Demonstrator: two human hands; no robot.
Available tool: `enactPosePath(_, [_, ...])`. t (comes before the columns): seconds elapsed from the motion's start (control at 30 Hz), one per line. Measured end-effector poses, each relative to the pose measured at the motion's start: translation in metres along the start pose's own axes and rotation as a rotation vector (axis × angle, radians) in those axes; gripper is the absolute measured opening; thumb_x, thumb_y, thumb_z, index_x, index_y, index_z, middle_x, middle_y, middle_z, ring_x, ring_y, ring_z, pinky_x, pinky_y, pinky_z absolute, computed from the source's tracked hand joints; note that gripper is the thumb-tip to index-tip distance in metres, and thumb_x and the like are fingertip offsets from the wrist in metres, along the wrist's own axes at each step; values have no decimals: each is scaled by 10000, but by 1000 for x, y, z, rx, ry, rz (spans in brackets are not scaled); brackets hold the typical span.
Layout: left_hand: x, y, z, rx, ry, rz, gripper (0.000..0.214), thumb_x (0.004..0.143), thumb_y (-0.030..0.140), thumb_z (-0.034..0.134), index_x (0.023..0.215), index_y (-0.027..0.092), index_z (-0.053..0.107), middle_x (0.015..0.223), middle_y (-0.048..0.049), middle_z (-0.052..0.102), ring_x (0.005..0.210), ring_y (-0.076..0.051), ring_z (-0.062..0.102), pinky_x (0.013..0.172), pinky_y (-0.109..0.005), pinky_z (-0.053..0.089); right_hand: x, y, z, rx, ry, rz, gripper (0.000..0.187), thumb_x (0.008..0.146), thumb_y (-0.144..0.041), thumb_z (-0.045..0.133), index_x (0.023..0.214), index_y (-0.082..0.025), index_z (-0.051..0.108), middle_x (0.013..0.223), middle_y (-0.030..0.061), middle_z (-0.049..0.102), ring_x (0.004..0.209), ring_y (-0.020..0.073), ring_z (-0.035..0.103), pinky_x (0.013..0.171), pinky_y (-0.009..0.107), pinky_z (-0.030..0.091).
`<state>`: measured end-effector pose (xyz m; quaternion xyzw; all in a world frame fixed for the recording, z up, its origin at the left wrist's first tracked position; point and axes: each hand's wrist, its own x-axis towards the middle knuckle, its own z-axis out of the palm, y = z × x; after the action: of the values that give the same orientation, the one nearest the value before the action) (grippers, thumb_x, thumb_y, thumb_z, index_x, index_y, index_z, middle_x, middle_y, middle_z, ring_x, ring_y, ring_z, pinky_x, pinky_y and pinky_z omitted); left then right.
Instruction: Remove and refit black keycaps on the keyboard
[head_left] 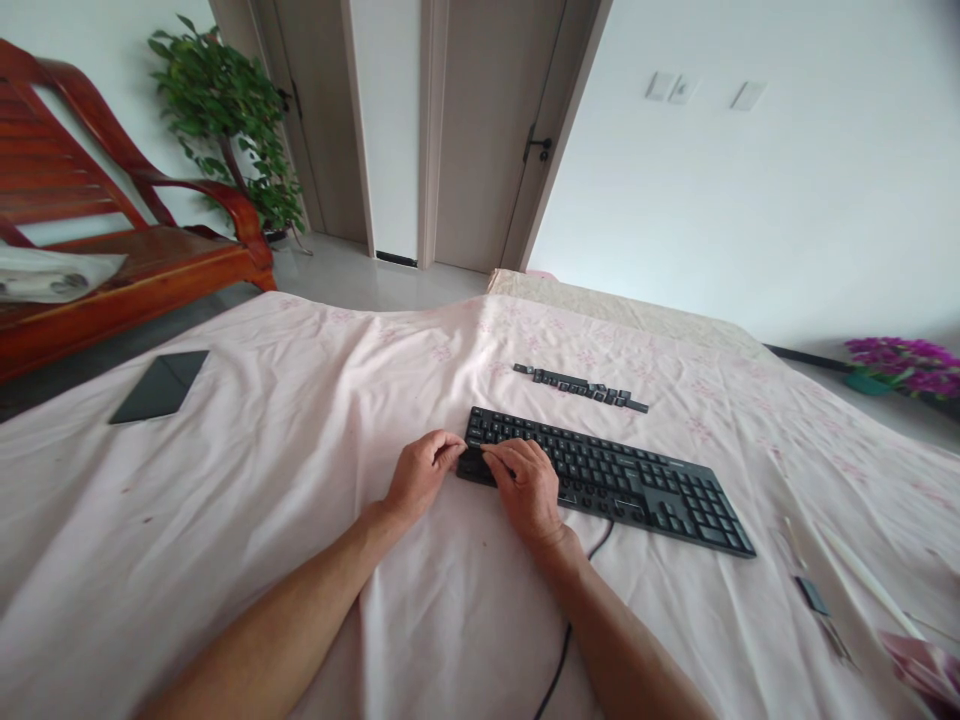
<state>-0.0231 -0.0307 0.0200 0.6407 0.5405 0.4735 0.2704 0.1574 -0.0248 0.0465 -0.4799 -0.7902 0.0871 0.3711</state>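
Observation:
A black keyboard [637, 470] lies aslant on a pink floral cloth. Both hands are at its left end. My left hand [427, 468] pinches the left side of a wide dark keycap [473, 446], thumb and forefinger together. At the keycap's right side, the fingertips of my right hand [525, 485] are closed in a pinch, the rest of that hand covering part of the lower key rows. Whether the keycap sits down on the board or is raised, I cannot tell. Along the bottom rows, several key places show bare. Several loose keycaps [581, 386] lie in rows behind the keyboard.
A cable [564, 650] runs from the keyboard toward me between my arms. On the left lies a dark tablet-like slab [161, 386]. A small tool with thin metal prongs [814, 597] rests at the right. A wooden armchair [202, 265] stands beyond the cloth.

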Motion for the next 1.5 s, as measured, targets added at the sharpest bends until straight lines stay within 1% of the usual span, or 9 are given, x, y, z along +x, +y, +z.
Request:
enactPosePath(0.2, [0, 3, -3, 41, 29, 133, 168, 909, 320, 505, 904, 195, 617, 779, 1, 643, 673, -111, 624, 679, -223, 499, 2, 1, -2, 273, -111, 133, 241, 903, -349, 516, 956, -246, 728, 821, 22, 719, 806, 184, 638, 757, 286, 479])
enactPosePath(0.33, [0, 10, -10, 135, 18, 294, 164, 926, 276, 479, 908, 198, 622, 838, -16, 635, 793, -117, 614, 751, -227, 484, 7, -6, -10, 539, -220, 296, 272, 874, -400, 544, 885, -209, 738, 771, 21, 713, 727, 177, 643, 640, 258, 478])
enactPosePath(0.43, [0, 15, -14, 125, 4, 336, 156, 927, 271, 478, 940, 206, 620, 863, -18, 639, 818, -118, 613, 770, -226, 483, 11, -5, -14, 617, -287, 376, 250, 822, -395, 608, 848, -185, 740, 745, 22, 710, 661, 167, 630, 571, 247, 462])
enactPosePath(0.5, [1, 13, -16, 117, 9, 320, 157, 924, 251, 480, 987, 210, 618, 901, -23, 649, 857, -124, 618, 798, -233, 482, 13, 1, -14, 571, -228, 394, 235, 792, -388, 643, 877, -191, 740, 784, 26, 720, 689, 177, 642, 609, 264, 486])
enactPosePath(0.57, [3, 7, -17, 128, 51, 271, 179, 919, 210, 472, 1019, 210, 620, 944, -30, 661, 899, -133, 620, 826, -248, 480, 13, 8, -12, 456, -106, 354, 227, 780, -373, 657, 924, -218, 739, 860, 28, 730, 771, 195, 658, 712, 303, 511])
enactPosePath(0.7, [9, -12, -17, 152, 144, 130, 203, 875, 142, 486, 989, 203, 642, 959, -36, 682, 912, -151, 633, 828, -270, 493, 9, 14, -7, 187, 42, 130, 182, 823, -322, 616, 948, -267, 736, 941, 26, 726, 875, 201, 647, 838, 347, 495])
enactPosePath(0.8, [11, -20, -18, 134, 141, 78, 218, 849, 117, 497, 973, 204, 653, 956, -32, 691, 898, -151, 642, 815, -266, 502, 4, 11, -3, 56, 29, 7, 171, 860, -291, 589, 955, -268, 729, 937, 23, 725, 864, 190, 633, 827, 334, 487])
enactPosePath(0.97, [9, -15, -18, 142, 69, 138, 245, 847, 95, 483, 946, 218, 671, 949, -26, 686, 903, -145, 638, 833, -267, 497, -1, 5, 3, -98, -11, -78, 181, 888, -291, 567, 985, -263, 717, 953, 32, 720, 877, 201, 607, 817, 341, 460])
enactPosePath(1.5, [6, -6, -16, 159, -40, 210, 218, 836, 123, 547, 935, 234, 706, 912, -26, 676, 839, -142, 631, 794, -262, 503, -2, 0, 3, -212, -47, -106, 164, 890, -289, 570, 972, -262, 709, 981, 28, 684, 883, 197, 557, 802, 333, 432])
